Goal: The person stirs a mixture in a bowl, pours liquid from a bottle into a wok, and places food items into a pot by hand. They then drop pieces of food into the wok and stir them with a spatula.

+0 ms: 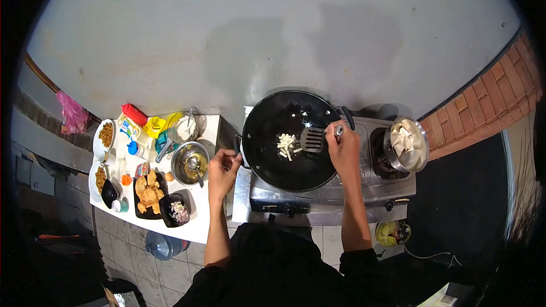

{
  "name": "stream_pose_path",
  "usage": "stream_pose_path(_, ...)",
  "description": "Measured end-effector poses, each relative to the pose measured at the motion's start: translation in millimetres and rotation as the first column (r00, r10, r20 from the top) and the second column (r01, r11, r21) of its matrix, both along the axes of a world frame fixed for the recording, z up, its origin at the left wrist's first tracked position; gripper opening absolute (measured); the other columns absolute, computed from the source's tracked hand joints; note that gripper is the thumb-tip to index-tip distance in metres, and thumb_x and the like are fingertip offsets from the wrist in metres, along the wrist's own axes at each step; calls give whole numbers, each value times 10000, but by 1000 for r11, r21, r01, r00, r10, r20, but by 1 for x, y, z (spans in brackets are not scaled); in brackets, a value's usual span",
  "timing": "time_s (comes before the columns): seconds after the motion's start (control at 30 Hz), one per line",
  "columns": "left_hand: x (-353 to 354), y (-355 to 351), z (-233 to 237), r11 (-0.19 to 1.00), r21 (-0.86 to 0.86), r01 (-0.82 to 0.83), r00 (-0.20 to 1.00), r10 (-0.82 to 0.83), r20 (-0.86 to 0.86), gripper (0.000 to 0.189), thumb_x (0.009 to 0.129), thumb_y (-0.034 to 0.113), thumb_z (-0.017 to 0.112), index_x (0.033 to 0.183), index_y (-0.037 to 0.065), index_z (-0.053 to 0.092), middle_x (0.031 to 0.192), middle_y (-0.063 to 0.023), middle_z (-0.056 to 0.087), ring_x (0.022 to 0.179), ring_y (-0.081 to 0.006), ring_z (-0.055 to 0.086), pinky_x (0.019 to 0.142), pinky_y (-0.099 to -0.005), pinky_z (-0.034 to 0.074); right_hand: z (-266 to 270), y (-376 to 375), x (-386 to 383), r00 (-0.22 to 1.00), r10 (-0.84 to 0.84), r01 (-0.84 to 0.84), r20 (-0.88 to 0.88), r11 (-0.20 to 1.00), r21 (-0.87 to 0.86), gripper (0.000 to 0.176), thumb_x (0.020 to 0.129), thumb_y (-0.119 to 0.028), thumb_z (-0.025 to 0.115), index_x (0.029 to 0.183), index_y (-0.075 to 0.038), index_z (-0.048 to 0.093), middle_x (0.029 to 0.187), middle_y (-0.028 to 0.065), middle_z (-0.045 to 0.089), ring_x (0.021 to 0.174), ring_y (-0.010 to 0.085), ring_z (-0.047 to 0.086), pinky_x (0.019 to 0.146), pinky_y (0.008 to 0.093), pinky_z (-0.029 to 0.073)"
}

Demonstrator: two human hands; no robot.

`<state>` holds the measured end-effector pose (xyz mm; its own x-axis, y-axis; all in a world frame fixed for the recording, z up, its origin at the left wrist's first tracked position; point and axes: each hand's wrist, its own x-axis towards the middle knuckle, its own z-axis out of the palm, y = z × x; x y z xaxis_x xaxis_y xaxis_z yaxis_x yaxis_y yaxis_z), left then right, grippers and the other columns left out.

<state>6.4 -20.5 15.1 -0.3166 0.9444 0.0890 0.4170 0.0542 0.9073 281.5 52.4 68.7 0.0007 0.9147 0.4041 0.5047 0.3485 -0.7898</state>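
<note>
A black wok with two side handles sits on the left burner of the stove. Small pale chopped pieces lie in its middle in a little oil. My right hand is closed round the handle of a slotted turner, whose blade rests in the wok just right of the pieces. At the wok's left side, my left hand has its fingers curled at the loop handle and grips it.
Right of the wok, a metal pot of white chunks stands on the other burner. On the white table at left are a steel bowl with a ladle, fried food, a chopped-onion bowl and plates. A brick ledge borders the right.
</note>
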Motion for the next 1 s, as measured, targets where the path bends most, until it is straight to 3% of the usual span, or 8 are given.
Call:
stream_pose_path(0.13, 0, 2, -3, 1000, 29, 5, 1000, -6, 24, 149, 839, 59, 662, 900, -47, 576, 639, -35, 588, 587, -71, 530, 549, -223, 423, -13, 6, -2, 997, 9, -7, 75, 999, -31, 153, 887, -87, 574, 786, 25, 546, 618, 143, 548, 497, 203, 509, 489, 317, 393)
stream_pose_path(0.17, 0, 2, -3, 1000, 29, 4, 1000, -4, 23, 149, 839, 59, 662, 900, -47, 576, 639, -35, 588, 587, -71, 530, 549, -223, 423, -14, 6, -4, 999, 34, -34, -37, 999, 9, 153, 888, -81, 571, 780, 22, 541, 604, 135, 539, 494, 183, 505, 484, 313, 388)
stream_pose_path(0.3, 1, 2, 0, 1000, 22, 14, 999, -15, 42, 135, 842, 46, 654, 896, -46, 572, 650, -45, 600, 594, -79, 541, 551, -229, 430, -1, 0, 0, 989, 46, -40, -140, 998, 44, 149, 890, -78, 570, 781, 20, 540, 593, 125, 523, 487, 163, 484, 476, 309, 374)
stream_pose_path(0.47, 0, 3, -2, 1000, 23, 10, 1000, -11, 29, 139, 848, 61, 657, 893, -42, 575, 652, -38, 596, 594, -76, 537, 546, -230, 427, -21, 4, 0, 1000, 3, -3, 10, 1000, 20, 158, 897, -74, 568, 779, 25, 531, 589, 97, 487, 493, 106, 426, 461, 294, 349)
stream_pose_path(0.63, -2, 4, -7, 1000, 19, 15, 999, -16, 44, 153, 849, 90, 671, 882, -34, 588, 633, -12, 563, 580, -63, 505, 533, -220, 408, -1, -2, 7, 996, 23, -24, -83, 1000, -11, 155, 887, -66, 571, 777, 33, 523, 578, 100, 475, 488, 134, 435, 471, 297, 354)
stream_pose_path(0.73, -4, 4, -12, 999, 41, 16, 999, -18, 42, 151, 849, 92, 671, 875, -33, 591, 633, -13, 564, 579, -64, 505, 533, -220, 407, -4, -1, 11, 997, -26, 26, 70, 1000, 8, 150, 886, -64, 571, 777, 32, 533, 587, 96, 493, 493, 135, 457, 477, 295, 370)
stream_pose_path(0.83, -3, 4, -9, 1000, 3, 12, 998, -12, 56, 152, 846, 94, 674, 878, -32, 595, 638, -17, 574, 581, -65, 510, 536, -222, 410, -17, 4, -1, 997, 50, -50, -61, 999, 6, 148, 887, -64, 570, 774, 27, 536, 593, 117, 508, 485, 144, 453, 472, 306, 367)
stream_pose_path(1.0, -2, 1, -9, 1000, 25, -5, 1000, 5, 20, 157, 842, 91, 678, 880, -37, 597, 643, -22, 585, 583, -67, 514, 537, -224, 411, -7, 0, 7, 999, 5, -4, -32, 1000, 6, 164, 885, -67, 573, 765, 33, 525, 587, 121, 505, 477, 135, 447, 469, 300, 366)
